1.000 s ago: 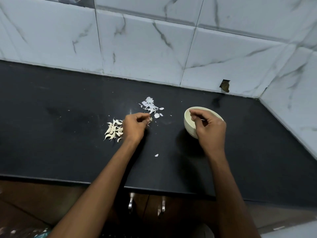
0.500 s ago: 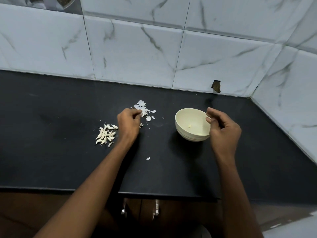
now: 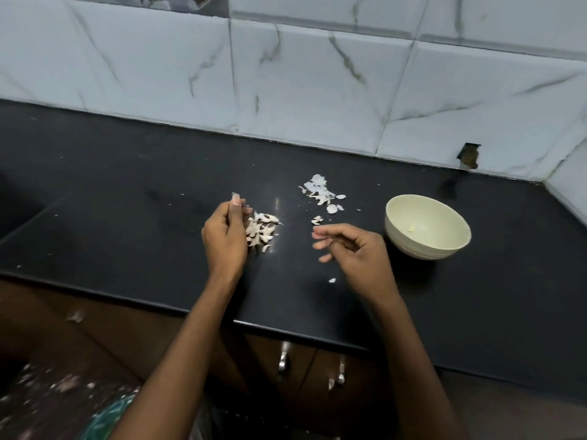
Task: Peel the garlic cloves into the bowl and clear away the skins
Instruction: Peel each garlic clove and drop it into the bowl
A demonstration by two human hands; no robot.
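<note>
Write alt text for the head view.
Two bare hands hover over a black counter: the left hand at a pile of garlic cloves, the right hand loosely curled beside a cream bowl. A heap of white skins lies behind, toward the tiled wall.

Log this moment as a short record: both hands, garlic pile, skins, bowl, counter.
left hand: over the garlic pile, fingers curled; whether it holds a clove cannot be told
right hand: loosely curled, holds nothing visible, left of the bowl
garlic pile: unpeeled cloves, beside the left hand
skins: loose heap behind the hands, a few stray flakes nearby
bowl: cream, upright, one small pale piece inside
counter: black, tiled wall behind
</note>
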